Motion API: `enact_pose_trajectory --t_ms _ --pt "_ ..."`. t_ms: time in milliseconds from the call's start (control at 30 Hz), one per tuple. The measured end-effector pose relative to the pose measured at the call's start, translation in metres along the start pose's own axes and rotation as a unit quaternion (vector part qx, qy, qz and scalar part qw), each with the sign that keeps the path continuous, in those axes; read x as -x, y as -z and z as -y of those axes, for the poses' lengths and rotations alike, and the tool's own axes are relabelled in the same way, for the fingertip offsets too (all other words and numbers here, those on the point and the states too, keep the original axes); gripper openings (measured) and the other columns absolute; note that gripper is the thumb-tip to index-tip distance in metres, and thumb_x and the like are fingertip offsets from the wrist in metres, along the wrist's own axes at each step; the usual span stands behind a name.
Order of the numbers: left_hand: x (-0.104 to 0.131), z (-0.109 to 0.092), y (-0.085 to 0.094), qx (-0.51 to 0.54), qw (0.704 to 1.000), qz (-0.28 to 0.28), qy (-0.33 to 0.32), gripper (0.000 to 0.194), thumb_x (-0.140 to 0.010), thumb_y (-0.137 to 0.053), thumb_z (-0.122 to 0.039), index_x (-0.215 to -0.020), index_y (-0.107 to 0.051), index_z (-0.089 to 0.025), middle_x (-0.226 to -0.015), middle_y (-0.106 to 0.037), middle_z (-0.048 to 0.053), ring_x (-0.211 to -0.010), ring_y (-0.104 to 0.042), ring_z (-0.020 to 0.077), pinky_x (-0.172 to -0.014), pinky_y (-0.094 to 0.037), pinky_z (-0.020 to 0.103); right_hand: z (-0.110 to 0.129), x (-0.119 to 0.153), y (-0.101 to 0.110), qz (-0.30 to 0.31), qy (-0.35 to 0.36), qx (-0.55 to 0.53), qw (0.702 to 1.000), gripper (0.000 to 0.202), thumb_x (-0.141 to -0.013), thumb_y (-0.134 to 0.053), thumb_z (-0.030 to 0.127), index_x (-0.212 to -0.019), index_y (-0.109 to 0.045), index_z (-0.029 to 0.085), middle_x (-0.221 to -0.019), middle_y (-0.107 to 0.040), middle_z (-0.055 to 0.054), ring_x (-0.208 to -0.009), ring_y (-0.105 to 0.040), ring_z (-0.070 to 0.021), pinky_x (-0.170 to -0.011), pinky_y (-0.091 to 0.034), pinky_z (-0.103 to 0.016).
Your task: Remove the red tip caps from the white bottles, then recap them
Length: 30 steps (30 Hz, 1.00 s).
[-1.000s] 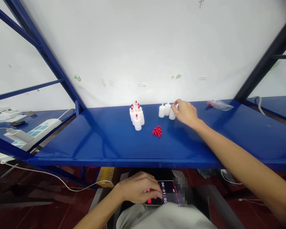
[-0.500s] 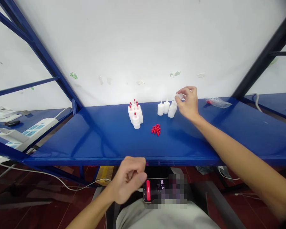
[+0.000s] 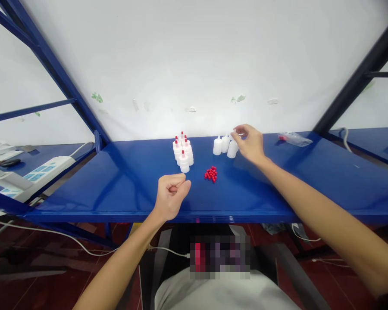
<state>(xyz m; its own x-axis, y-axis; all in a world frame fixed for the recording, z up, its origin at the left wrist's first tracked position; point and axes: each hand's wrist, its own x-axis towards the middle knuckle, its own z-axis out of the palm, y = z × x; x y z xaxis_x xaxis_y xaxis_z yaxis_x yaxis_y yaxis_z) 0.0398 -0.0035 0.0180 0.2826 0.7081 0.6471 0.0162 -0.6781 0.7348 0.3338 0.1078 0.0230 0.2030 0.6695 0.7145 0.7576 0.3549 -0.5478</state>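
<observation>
My right hand [image 3: 250, 142] pinches the top of a white squeeze bottle [image 3: 232, 149] at the right of the blue table; the fingers hide its upper part. Close to it on the left stand white bottles with bare pointed nozzles [image 3: 217, 146], and another is partly hidden behind. My left hand [image 3: 172, 197] is closed in a fist over the table's front edge, and whether anything is inside cannot be seen. Beyond the fist, several white bottles with red tip caps [image 3: 184, 161] stand upright in a tight group. Loose red caps [image 3: 211, 174] lie in a small pile between the two groups.
A clear plastic bag [image 3: 295, 138] with something red inside lies at the table's back right. Blue metal posts [image 3: 67, 92] frame the left side, where a white power strip [image 3: 45, 172] rests. Behind is a white wall, and a white cable hangs below the table.
My left hand has risen from over the lap to above the table's front edge. My right hand has moved slightly left and down, bringing a small white item at its fingertips to the bottles.
</observation>
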Motion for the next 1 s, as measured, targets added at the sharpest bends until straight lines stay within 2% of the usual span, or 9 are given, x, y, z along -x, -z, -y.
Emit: enact_pose_trajectory --t_ms 67,233,300,433,567,667,767,867,1000 --pt "-0.01 0.001 -0.001 -0.037 0.999 0.004 0.012 0.054 -0.089 -0.057 -0.03 -0.056 -0.015 -0.018 -0.055 -0.016 -0.005 -0.052 -0.016 0.0067 -0.05 -0.014 0.028 0.001 0.0 0.0 0.009 0.002 0.0 1.0 0.026 -0.083 -0.054 0.034 -0.1 -0.066 0.017 -0.1 -0.071 -0.01 -0.09 -0.066 -0.0228 -0.079 -0.053 -0.037" --pt "-0.033 0.012 -0.001 -0.075 0.994 -0.046 0.06 0.054 -0.088 -0.053 -0.033 -0.05 -0.018 -0.018 -0.05 -0.016 -0.005 -0.048 -0.014 0.0053 -0.047 -0.012 0.026 0.003 -0.001 0.003 0.001 -0.006 -0.009 1.0 0.023 -0.083 -0.054 0.031 -0.097 -0.066 0.018 -0.096 -0.072 -0.009 -0.086 -0.067 -0.0225 -0.078 -0.054 -0.038" --pt "-0.042 0.017 -0.002 -0.083 0.994 -0.043 0.059 0.052 -0.087 -0.051 -0.032 -0.048 -0.021 -0.018 -0.049 -0.017 -0.004 -0.047 -0.016 0.0053 -0.047 -0.013 0.025 0.003 -0.001 0.003 0.002 -0.013 -0.005 1.0 0.023 -0.083 -0.054 0.031 -0.097 -0.066 0.018 -0.096 -0.072 -0.009 -0.086 -0.067 -0.0231 -0.078 -0.054 -0.039" --pt "-0.058 0.027 -0.006 -0.122 0.992 0.027 0.01 0.053 -0.091 -0.047 -0.036 -0.048 -0.022 -0.018 -0.048 -0.019 -0.005 -0.047 -0.018 0.0059 -0.047 -0.015 0.025 0.003 0.0 0.002 0.012 -0.009 0.003 1.0 0.022 -0.081 -0.054 0.03 -0.094 -0.066 0.017 -0.094 -0.072 -0.009 -0.082 -0.066 -0.0227 -0.076 -0.053 -0.038" --pt "-0.071 0.036 -0.011 -0.221 0.965 0.124 -0.072 0.051 -0.097 -0.043 -0.035 -0.053 -0.026 -0.017 -0.052 -0.028 -0.004 -0.049 -0.025 0.0073 -0.053 -0.023 0.026 0.006 0.002 0.002 0.02 -0.007 0.012 1.0 0.021 -0.08 -0.054 0.03 -0.092 -0.065 0.018 -0.092 -0.071 -0.009 -0.078 -0.065 -0.0219 -0.074 -0.052 -0.037" --pt "-0.078 0.04 -0.013 -0.27 0.937 0.195 -0.107 0.043 -0.101 -0.037 -0.034 -0.061 -0.038 -0.018 -0.06 -0.039 -0.003 -0.055 -0.035 0.0101 -0.058 -0.029 0.026 0.008 0.003 0.003 0.024 -0.013 0.019 0.999 0.017 -0.08 -0.053 0.03 -0.089 -0.063 0.019 -0.092 -0.071 -0.009 -0.079 -0.065 -0.0225 -0.075 -0.051 -0.038" --pt "-0.083 0.042 -0.014 -0.257 0.924 0.26 -0.112 0.037 -0.102 -0.034 -0.035 -0.078 -0.054 -0.016 -0.075 -0.056 0.002 -0.068 -0.049 0.0131 -0.066 -0.038 0.025 0.008 0.003 0.003 0.021 -0.01 0.015 1.0 0.016 -0.081 -0.053 0.031 -0.088 -0.061 0.019 -0.09 -0.07 -0.008 -0.079 -0.065 -0.0219 -0.074 -0.05 -0.036" --pt "-0.084 0.041 -0.014 -0.22 0.927 0.278 -0.118 0.035 -0.102 -0.036 -0.035 -0.089 -0.062 -0.016 -0.086 -0.064 0.005 -0.077 -0.057 0.0145 -0.074 -0.043 0.026 0.007 0.003 0.003 0.02 -0.009 0.012 1.0 0.017 -0.082 -0.052 0.032 -0.089 -0.061 0.019 -0.091 -0.07 -0.008 -0.079 -0.065 -0.0217 -0.074 -0.05 -0.036" --pt "-0.079 0.044 -0.011 -0.222 0.926 0.264 -0.154 0.03 -0.1 -0.04 -0.032 -0.089 -0.063 -0.016 -0.081 -0.064 0.004 -0.071 -0.055 0.0134 -0.069 -0.042 0.026 0.007 0.003 0.003 0.021 -0.01 0.014 1.0 0.017 -0.082 -0.052 0.033 -0.089 -0.06 0.02 -0.091 -0.07 -0.008 -0.081 -0.065 -0.0222 -0.073 -0.051 -0.035"
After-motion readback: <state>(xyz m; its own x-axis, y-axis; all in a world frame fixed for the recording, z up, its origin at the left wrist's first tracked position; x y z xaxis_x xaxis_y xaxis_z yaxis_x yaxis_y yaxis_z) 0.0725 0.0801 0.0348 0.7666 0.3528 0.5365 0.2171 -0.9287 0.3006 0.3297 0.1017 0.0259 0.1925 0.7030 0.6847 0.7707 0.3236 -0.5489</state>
